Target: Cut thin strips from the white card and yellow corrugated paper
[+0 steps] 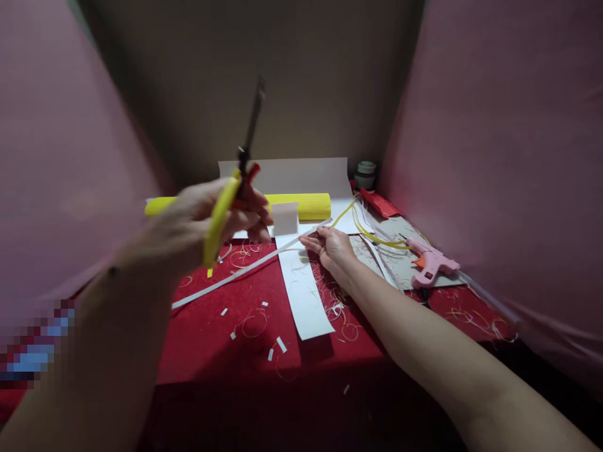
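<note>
My left hand [211,210] is raised at centre-left, closed on scissors [221,216] with yellow and red handles, their blades pointing up. My right hand [332,248] pinches a long thin white strip [226,284] near its right end; the strip slants down to the left over the red cloth. Below the strip a wide white paper band [308,304] lies towards the front edge. Between the hands a small pale paper square [285,220] stands before a yellow corrugated roll [311,206].
A pink glue gun [433,260] rests on a grey board [400,227] at the right, near yellow strips [370,232]. Behind are a white sheet [306,176], a jar [365,174] and a red packet [380,203]. Paper scraps and thin curls litter the red cloth [202,339].
</note>
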### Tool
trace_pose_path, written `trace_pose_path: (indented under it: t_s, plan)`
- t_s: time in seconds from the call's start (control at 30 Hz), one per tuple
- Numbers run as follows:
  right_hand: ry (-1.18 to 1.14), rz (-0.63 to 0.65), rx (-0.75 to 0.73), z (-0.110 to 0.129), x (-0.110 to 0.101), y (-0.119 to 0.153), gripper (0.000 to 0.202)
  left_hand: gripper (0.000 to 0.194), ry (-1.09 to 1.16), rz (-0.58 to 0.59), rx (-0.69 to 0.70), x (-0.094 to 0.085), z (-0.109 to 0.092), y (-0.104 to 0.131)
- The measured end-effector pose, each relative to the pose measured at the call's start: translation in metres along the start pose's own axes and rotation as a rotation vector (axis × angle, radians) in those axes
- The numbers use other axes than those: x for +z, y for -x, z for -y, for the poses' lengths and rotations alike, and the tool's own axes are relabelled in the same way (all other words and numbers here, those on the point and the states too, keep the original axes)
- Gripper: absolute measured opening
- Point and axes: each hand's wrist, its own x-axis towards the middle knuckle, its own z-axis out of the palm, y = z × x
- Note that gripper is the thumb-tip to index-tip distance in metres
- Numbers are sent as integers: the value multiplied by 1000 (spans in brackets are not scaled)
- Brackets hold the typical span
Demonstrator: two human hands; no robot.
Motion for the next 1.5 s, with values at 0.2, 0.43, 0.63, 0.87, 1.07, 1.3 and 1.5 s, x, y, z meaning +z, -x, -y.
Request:
trace_pose_path:
  t_s: [0.2, 0.43, 0.63, 0.87, 1.07, 1.3, 1.5]
  plan:
    - [17, 2, -54, -2, -1, -1, 12, 18, -812, 234, -57, 31, 57, -19]
    - [-93, 89, -59, -1, 0, -1, 17, 24, -1079, 393, -138, 44, 79, -34]
    - [-95, 156, -44, 0, 2, 1, 17, 28, -1112, 475, -89, 48, 79, -30]
    - [-69, 197, -61, -1, 0, 1, 15, 31, -1178, 474, 2, 49, 89, -30]
    - [-57, 195, -57, -1, -1, 1, 18, 21, -1184, 475, -8, 47, 86, -27]
    - [-63, 202, -64, -2, -1, 1, 19, 14, -1079, 509, -56, 45, 85, -28]
    - [-35, 205, -55, -4, 1, 4, 16, 20, -1117, 488, -66, 49, 86, -26]
